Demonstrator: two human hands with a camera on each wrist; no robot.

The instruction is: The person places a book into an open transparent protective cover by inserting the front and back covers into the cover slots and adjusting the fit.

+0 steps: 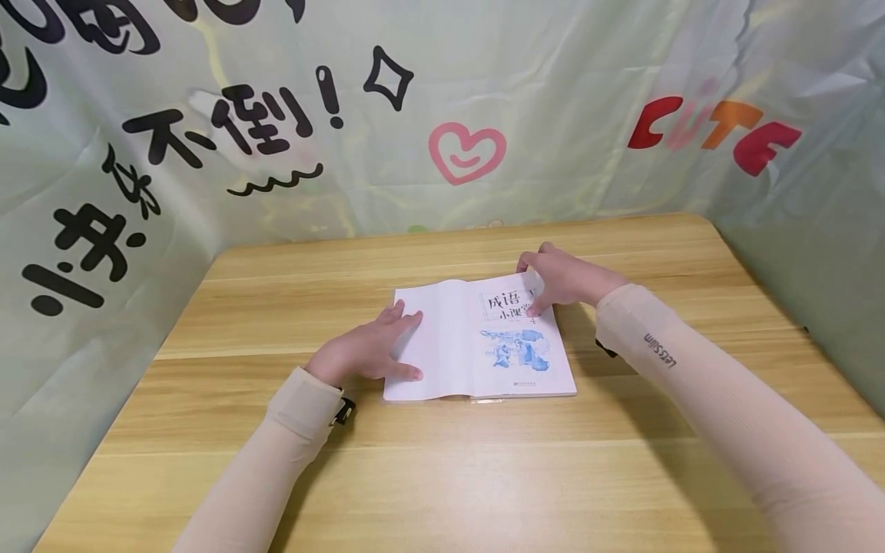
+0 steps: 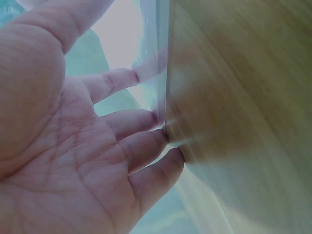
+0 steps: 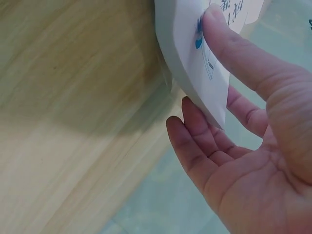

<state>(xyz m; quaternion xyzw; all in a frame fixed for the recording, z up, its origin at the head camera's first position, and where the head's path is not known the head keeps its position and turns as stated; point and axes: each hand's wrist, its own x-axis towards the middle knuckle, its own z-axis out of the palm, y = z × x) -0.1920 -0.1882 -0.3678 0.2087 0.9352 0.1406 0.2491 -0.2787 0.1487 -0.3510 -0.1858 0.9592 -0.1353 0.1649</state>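
Observation:
A book lies opened out on the wooden table, its left side plain white. Printed on its right side are dark Chinese characters and a blue drawing. My left hand rests along the left edge with fingers spread and thumb on the white sheet. In the left wrist view, those fingers reach straight to the book's edge. My right hand pinches the upper right corner, thumb on the printed face. Seen from the right wrist, the other fingers curl beneath the slightly raised pages.
The wooden table extends around the book on all sides. Behind it hangs a pale cloth backdrop with black characters, a pink heart and coloured letters. Both forearms wear light sleeves, with a dark strap at the left wrist.

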